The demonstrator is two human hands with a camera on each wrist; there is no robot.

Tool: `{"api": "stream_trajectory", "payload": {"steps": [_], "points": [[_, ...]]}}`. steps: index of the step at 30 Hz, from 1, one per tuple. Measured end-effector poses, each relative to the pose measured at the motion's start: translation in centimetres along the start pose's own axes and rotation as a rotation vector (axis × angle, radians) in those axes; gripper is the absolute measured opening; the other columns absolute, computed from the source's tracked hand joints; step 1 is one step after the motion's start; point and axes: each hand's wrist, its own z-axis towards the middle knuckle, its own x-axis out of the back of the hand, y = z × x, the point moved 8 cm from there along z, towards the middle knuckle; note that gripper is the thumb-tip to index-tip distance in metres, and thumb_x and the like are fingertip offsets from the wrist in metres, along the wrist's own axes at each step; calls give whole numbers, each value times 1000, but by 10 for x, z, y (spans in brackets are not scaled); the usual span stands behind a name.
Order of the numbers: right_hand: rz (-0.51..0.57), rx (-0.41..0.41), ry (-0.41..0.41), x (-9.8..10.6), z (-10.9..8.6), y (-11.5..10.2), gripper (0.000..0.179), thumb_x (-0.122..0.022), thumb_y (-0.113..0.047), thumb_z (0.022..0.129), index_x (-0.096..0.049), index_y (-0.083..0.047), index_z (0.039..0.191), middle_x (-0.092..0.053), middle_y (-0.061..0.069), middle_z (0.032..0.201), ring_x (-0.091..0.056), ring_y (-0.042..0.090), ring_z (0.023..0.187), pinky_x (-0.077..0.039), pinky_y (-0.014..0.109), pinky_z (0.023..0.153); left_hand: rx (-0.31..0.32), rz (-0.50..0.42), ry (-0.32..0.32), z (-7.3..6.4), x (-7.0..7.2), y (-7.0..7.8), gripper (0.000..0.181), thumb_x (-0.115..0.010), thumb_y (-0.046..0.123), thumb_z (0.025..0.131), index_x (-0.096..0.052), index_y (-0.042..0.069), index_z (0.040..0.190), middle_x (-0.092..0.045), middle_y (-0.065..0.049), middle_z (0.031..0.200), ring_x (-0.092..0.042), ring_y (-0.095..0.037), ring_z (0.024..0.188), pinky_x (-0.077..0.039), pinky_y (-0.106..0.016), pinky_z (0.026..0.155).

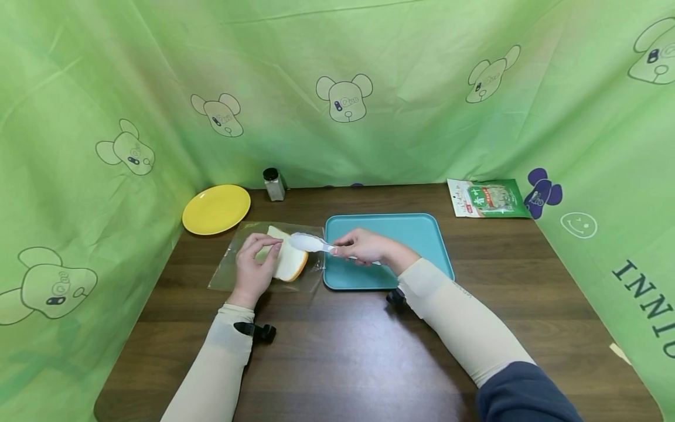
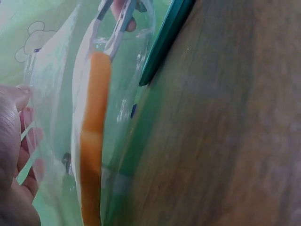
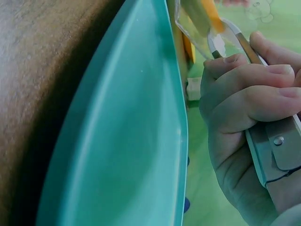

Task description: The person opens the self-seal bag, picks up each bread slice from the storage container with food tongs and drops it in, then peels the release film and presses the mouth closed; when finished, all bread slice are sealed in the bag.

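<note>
A slice of white bread (image 1: 290, 261) with an orange-brown crust lies partly in a clear plastic bag (image 1: 222, 274) at the left of the table. My left hand (image 1: 252, 269) pinches the bag's film between thumb and fingers, beside the bread. In the right wrist view, the fingers of my right hand (image 3: 249, 94) curl round the handles of a pair of tongs (image 3: 275, 146). The tongs' white tips (image 1: 306, 242) reach the bread from the right. Seen from the left wrist, the tong arms (image 2: 120, 28) stand on either side of the slice's crust (image 2: 96, 103).
A blue-green tray (image 1: 390, 280) lies beneath my right hand, just right of the bag. Behind the bag stand a yellow plate (image 1: 216, 210) and a small black-capped jar (image 1: 274, 186). A green and white packet (image 1: 490, 199) lies at the back right, before a green curtain (image 1: 411, 135).
</note>
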Motion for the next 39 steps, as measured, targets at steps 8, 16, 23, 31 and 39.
{"api": "stream_trajectory", "payload": {"steps": [8,16,23,31,39], "points": [[-15,5,7,-5,3,-6,48,-70,-35,103,-64,-13,145,-56,7,72,-38,9,46,-35,26,43,-13,-11,24,-4,-2,-27,14,-76,-4,93,-80,4,103,-69,-11,103,-64,-26,101,-46,-27,97],[17,7,-25,-13,6,-8,51,-69,-36,103,-61,-12,148,-54,4,73,-36,10,47,-32,27,44,-31,-26,79,-2,-1,-6,12,-74,-14,90,-77,-7,99,-66,-21,98,-62,-33,98,-44,-24,98],[11,9,2,-15,9,-10,55,-70,-34,103,-58,-7,149,-56,10,74,-37,9,45,-34,25,42,-46,-39,81,1,0,12,12,-73,-17,88,-75,-9,97,-66,-23,97,-62,-31,96,-45,-24,97],[16,12,29,-18,10,-14,53,-70,-31,103,-58,-6,149,-53,9,72,-35,10,44,-32,25,40,-43,-56,69,1,-1,10,11,-72,-16,90,-75,-9,98,-65,-23,98,-62,-33,97,-45,-23,97],[-60,11,48,-21,13,-22,58,-70,-35,103,-56,-5,151,-45,-3,57,-32,8,42,-32,25,40,-35,-57,47,1,-3,11,13,-72,-18,88,-74,-10,97,-66,-23,100,-62,-34,97,-44,-23,99]]}}
